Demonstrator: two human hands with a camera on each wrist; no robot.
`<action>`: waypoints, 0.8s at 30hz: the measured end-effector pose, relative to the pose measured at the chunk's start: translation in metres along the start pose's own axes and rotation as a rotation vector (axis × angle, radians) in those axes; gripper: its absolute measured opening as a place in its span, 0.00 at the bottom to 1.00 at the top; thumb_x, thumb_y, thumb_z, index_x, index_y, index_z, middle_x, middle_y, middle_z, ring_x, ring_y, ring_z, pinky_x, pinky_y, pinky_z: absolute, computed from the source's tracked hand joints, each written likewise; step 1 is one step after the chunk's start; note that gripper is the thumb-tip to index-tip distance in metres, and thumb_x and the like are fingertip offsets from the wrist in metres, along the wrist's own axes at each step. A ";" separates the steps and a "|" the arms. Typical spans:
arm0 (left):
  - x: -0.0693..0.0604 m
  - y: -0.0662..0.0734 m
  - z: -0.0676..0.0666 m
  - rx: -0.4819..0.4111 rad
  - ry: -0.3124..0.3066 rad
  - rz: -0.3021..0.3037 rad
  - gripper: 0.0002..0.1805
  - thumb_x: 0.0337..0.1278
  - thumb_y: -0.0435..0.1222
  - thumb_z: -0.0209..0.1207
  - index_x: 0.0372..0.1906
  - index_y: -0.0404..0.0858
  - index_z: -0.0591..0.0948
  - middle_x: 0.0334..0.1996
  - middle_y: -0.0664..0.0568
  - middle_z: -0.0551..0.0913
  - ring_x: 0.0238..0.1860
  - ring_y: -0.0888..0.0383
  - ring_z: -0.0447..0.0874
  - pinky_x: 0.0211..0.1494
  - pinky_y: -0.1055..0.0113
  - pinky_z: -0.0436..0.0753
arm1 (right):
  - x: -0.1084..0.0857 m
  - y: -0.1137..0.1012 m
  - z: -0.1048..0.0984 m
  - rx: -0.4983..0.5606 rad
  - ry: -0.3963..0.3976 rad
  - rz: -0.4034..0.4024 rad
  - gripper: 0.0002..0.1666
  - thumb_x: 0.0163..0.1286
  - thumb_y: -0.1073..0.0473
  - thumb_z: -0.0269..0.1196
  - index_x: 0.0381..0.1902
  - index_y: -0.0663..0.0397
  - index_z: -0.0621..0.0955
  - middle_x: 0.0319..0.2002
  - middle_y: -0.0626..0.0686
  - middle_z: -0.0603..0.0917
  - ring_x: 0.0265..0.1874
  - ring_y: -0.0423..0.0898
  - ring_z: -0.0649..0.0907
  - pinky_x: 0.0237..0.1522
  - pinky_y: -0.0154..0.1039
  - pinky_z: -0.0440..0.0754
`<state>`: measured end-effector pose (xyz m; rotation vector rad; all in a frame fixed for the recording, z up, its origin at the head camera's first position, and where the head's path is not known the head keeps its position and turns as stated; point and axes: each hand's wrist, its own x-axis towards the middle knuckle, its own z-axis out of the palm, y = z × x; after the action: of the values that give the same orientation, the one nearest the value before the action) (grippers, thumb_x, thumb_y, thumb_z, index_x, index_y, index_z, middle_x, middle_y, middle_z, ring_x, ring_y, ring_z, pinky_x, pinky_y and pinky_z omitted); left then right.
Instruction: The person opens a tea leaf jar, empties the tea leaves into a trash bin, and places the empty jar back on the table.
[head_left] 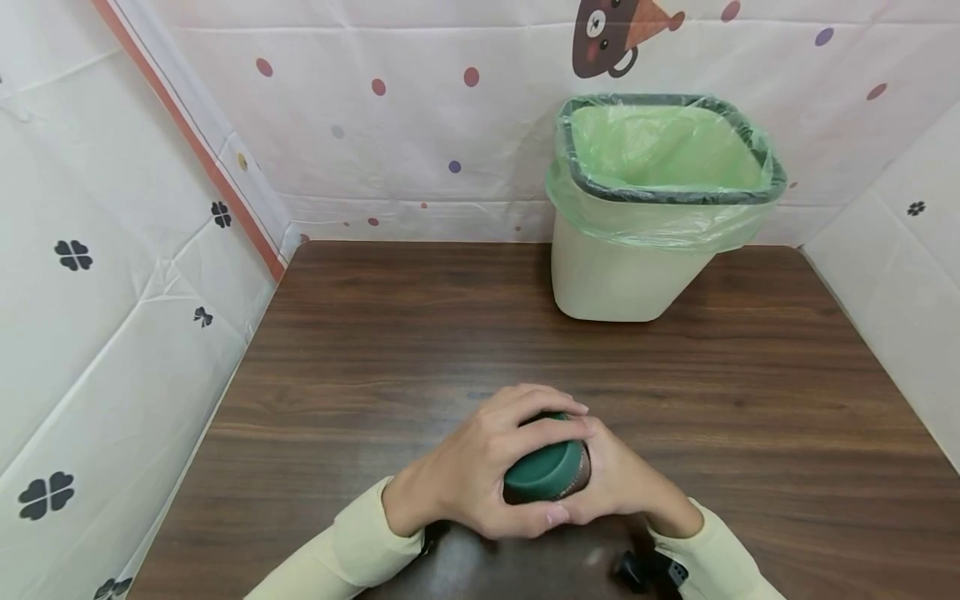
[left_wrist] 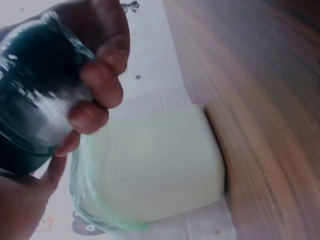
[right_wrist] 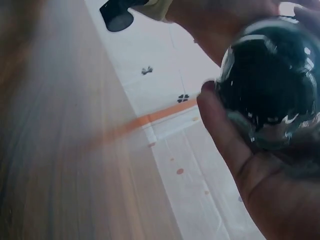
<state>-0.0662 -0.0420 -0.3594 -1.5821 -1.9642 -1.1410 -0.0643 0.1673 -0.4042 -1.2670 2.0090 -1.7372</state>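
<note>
Between both hands is a round jar with a dark green lid (head_left: 546, 471), held above the near part of the table. The left hand (head_left: 483, 462) grips it from the left, fingers curved over the far side of the lid and thumb along the near side. Around its right side the right hand (head_left: 618, 475) holds the jar's brownish body, which is mostly hidden by the fingers. In the left wrist view the jar (left_wrist: 37, 82) looks dark green and shiny. Its glossy round end (right_wrist: 272, 85) faces the camera in the right wrist view.
A cream waste bin (head_left: 618, 275) lined with a green bag (head_left: 667, 146) stands at the table's back right. The dark wooden table (head_left: 390, 333) meets white patterned sheets (head_left: 360, 133) at the back and sides. A black device (head_left: 652, 571) is on the right wrist.
</note>
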 end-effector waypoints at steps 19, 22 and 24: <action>0.006 0.003 0.004 -0.003 0.093 0.084 0.21 0.63 0.48 0.52 0.49 0.38 0.83 0.51 0.46 0.81 0.55 0.56 0.79 0.61 0.65 0.76 | 0.004 0.000 -0.001 0.049 -0.086 -0.101 0.34 0.51 0.54 0.74 0.56 0.54 0.74 0.45 0.52 0.81 0.38 0.46 0.82 0.37 0.41 0.84; 0.007 0.003 0.003 -0.012 0.117 0.068 0.20 0.63 0.47 0.52 0.48 0.38 0.83 0.50 0.46 0.81 0.53 0.56 0.79 0.60 0.66 0.77 | 0.004 0.000 -0.001 0.057 -0.078 -0.096 0.34 0.50 0.55 0.74 0.55 0.55 0.75 0.43 0.52 0.82 0.37 0.46 0.83 0.36 0.41 0.85; 0.007 0.003 0.003 -0.017 0.127 0.057 0.20 0.63 0.47 0.52 0.48 0.38 0.83 0.50 0.46 0.81 0.53 0.56 0.79 0.59 0.66 0.77 | 0.004 -0.001 -0.001 0.053 -0.077 -0.089 0.33 0.50 0.55 0.74 0.54 0.54 0.75 0.43 0.51 0.82 0.36 0.45 0.84 0.35 0.41 0.85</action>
<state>-0.0648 -0.0354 -0.3551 -1.5250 -1.8221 -1.2079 -0.0668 0.1648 -0.4013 -1.4032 1.8786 -1.7397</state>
